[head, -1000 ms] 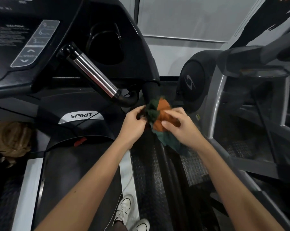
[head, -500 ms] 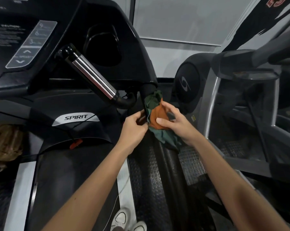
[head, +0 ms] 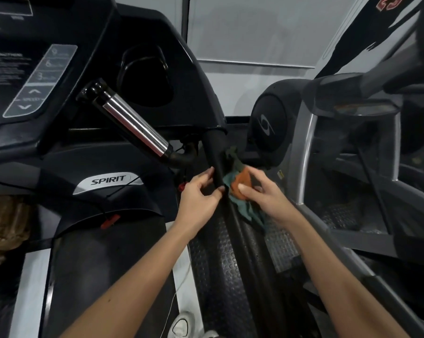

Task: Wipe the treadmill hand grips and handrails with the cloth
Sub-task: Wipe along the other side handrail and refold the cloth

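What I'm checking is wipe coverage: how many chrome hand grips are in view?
1: the chrome hand grip slants across the console front, down toward the black handrail. A matching one may lie out of view on the left.

The left hand [head: 198,197] has left the cloth [head: 239,185], now seemingly pinching the bare handrail [head: 212,148].

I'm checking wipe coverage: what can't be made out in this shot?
All head view.
1. Far side of the black padded handrail: hidden by the rail itself and the green-and-orange cloth.
2. Fingers of the right hand on the cloth: motion-blurred.
3. Caution text on the black console panel: blurred, too small.
4. White shoes: cut off by the bottom edge.
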`<state>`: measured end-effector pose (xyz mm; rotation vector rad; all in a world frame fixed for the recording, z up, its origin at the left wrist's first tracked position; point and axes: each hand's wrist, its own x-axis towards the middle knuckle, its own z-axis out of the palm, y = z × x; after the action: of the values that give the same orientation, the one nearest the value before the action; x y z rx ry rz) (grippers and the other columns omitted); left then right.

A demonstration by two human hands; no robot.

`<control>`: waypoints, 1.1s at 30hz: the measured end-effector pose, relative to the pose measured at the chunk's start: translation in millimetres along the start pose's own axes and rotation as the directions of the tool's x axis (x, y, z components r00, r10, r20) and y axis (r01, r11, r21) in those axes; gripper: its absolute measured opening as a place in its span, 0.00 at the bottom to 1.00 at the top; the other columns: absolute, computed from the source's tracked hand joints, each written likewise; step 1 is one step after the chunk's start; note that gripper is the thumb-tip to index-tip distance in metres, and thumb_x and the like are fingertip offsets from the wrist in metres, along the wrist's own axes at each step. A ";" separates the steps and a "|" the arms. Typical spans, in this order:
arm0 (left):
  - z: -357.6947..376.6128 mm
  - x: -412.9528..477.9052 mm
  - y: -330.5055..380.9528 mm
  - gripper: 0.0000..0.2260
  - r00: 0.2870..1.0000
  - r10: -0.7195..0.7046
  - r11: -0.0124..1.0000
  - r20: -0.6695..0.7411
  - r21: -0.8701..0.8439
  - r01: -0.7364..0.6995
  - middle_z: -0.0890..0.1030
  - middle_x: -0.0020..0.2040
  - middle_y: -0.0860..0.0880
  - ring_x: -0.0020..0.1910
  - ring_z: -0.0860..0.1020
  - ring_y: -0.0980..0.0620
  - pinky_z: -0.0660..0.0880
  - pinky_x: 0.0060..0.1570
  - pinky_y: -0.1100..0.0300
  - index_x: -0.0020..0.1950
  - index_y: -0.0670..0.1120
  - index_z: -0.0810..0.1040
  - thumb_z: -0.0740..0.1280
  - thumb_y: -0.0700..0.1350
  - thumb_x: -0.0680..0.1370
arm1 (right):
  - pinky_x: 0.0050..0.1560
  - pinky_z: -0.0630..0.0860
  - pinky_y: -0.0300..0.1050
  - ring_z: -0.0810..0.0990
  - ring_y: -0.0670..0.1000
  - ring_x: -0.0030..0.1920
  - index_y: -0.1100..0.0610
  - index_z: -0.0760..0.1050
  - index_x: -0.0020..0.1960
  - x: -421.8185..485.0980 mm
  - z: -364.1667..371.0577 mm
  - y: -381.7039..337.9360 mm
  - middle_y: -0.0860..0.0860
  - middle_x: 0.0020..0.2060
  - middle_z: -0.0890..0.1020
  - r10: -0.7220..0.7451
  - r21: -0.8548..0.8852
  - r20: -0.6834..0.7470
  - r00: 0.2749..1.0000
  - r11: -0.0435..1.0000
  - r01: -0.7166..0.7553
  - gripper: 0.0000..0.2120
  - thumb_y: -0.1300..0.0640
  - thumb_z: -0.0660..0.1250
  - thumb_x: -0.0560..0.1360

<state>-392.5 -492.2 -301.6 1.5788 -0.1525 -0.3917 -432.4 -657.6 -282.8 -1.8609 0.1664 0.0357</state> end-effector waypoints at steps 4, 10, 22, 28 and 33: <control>0.1 -0.5 -1.9 0.31 1.000 -0.020 1.000 0.011 -0.018 0.020 0.73 0.67 0.52 0.65 0.72 0.58 0.71 0.65 0.52 0.70 0.49 0.70 0.73 0.52 0.68 | 0.52 0.75 0.35 0.77 0.43 0.56 0.45 0.72 0.60 17.1 3.4 -0.5 0.53 0.61 0.73 0.033 0.090 -0.005 0.999 0.995 -0.033 0.18 0.59 0.68 0.73; 0.1 1.5 3.4 0.30 0.998 -0.063 0.995 0.015 -0.078 0.064 0.70 0.70 0.48 0.68 0.69 0.54 0.69 0.67 0.51 0.72 0.44 0.66 0.72 0.40 0.72 | 0.52 0.73 0.49 0.77 0.51 0.46 0.47 0.78 0.46 -28.9 -18.4 -2.5 0.53 0.43 0.76 -0.118 -0.273 0.050 0.992 0.954 0.128 0.14 0.66 0.70 0.70; 0.9 -2.7 2.2 0.24 1.000 -0.012 0.998 0.024 -0.053 0.014 0.77 0.62 0.50 0.60 0.77 0.52 0.74 0.61 0.48 0.62 0.54 0.77 0.71 0.52 0.65 | 0.66 0.68 0.46 0.71 0.47 0.63 0.31 0.68 0.59 17.4 4.6 -5.0 0.52 0.64 0.69 -0.002 -0.109 0.040 0.999 0.994 0.007 0.22 0.43 0.70 0.68; 1.5 2.9 -2.8 0.28 0.999 -0.049 0.994 -0.005 -0.094 0.048 0.72 0.68 0.46 0.66 0.71 0.53 0.71 0.65 0.48 0.71 0.44 0.67 0.71 0.35 0.72 | 0.54 0.71 0.39 0.76 0.44 0.47 0.59 0.79 0.53 -28.1 -9.1 1.3 0.55 0.46 0.77 -0.139 -0.278 -0.017 0.990 0.952 0.128 0.10 0.65 0.69 0.72; 1.4 4.2 -5.1 0.27 1.000 -0.020 0.998 -0.022 -0.067 0.018 0.73 0.67 0.47 0.64 0.73 0.54 0.72 0.63 0.49 0.70 0.45 0.69 0.72 0.38 0.72 | 0.58 0.67 0.30 0.73 0.36 0.52 0.59 0.74 0.59 -13.4 2.7 0.7 0.54 0.51 0.74 -0.191 -0.316 -0.022 0.981 0.933 0.174 0.14 0.59 0.66 0.74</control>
<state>-389.8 -494.7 -307.3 1.5195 -0.1057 -0.3896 -445.5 -653.9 -282.7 -2.1888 0.0224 -0.1228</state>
